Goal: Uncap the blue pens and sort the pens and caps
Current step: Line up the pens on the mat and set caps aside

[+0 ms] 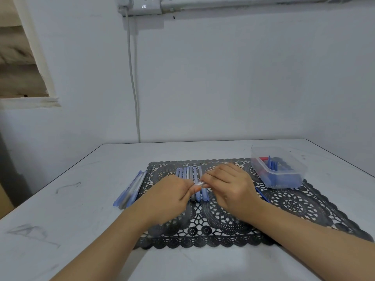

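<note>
The clear box sits at 2 o'clock from the hands, on the far right corner of the mat. It holds blue caps and a red thing, blurred through the wall, so their number is unclear. The left hand and right hand meet over the mat's middle, both with fingers curled, pinching one pen between them. Only a short clear stretch of it shows; whether it is capped cannot be told. A row of pens lies at 12 o'clock, near ends partly covered by the hands. At 9 o'clock a pile of pens lies on the table, just off the mat. At 3 o'clock a blue piece pokes out beside the right wrist, too hidden to name
</note>
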`<state>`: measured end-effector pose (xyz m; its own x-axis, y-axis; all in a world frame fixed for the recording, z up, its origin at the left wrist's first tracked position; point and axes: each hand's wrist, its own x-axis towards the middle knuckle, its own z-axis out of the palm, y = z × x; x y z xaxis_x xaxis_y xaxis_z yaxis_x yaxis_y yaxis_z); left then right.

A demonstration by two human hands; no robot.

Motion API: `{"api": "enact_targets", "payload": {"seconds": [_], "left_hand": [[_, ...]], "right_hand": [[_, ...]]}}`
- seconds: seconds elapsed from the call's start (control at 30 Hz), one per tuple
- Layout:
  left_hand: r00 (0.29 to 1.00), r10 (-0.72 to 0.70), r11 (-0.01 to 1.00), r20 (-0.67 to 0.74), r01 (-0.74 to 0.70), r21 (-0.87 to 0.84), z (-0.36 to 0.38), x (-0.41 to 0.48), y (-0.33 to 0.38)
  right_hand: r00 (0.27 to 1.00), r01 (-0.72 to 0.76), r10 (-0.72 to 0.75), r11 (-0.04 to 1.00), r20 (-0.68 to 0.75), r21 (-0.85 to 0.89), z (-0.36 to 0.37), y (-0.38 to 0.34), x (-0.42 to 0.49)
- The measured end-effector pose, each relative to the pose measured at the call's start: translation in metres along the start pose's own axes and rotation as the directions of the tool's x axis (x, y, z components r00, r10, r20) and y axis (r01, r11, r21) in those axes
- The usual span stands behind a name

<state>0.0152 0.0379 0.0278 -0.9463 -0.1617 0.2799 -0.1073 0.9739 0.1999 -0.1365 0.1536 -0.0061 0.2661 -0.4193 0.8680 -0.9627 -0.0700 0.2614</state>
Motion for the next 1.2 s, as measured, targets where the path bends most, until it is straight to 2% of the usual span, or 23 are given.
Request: {"api": "enact_targets", "payload": {"seconds": [0.17,0.37,0.57,0.77,0.9,1.07,1.2], "left_hand": [[1.0,-0.016,0.999,0.005,0.016,-0.041,0.002,0.0,-0.002],[0.998,-0.06,0.997,-0.02,0.061,0.04,0.002,0.001,-0.008],[0.998,-0.061,0.997,-0.023,0.062,0.047,0.003,0.002,-0.008],[0.998,-0.045,0.998,-0.035,0.046,0.053,0.002,0.002,-0.006],[0.995,-0.069,0.994,-0.071,0.075,0.082,0.0,0.002,-0.011],[0.992,-0.108,0.985,-0.067,0.116,0.124,-0.001,0.001,-0.015],[0.997,-0.075,0.99,-0.03,0.078,0.117,0.002,0.002,-0.012]], "right_hand": [[1.0,-0.017,0.017,0.999,-0.016,0.034,0.0,0.0,0.001],[0.998,-0.048,0.044,0.99,0.037,0.133,0.002,0.0,0.001],[0.997,-0.068,0.061,0.988,0.05,0.142,0.001,-0.001,0.0],[0.969,-0.205,0.191,0.975,0.156,0.08,0.005,0.0,-0.002],[0.965,-0.199,0.174,0.973,0.197,0.118,0.005,0.001,-0.003],[0.988,-0.109,0.093,0.985,0.124,0.13,0.005,-0.003,-0.001],[0.991,-0.121,0.111,0.982,0.075,0.145,0.003,-0.002,0.0]]}}
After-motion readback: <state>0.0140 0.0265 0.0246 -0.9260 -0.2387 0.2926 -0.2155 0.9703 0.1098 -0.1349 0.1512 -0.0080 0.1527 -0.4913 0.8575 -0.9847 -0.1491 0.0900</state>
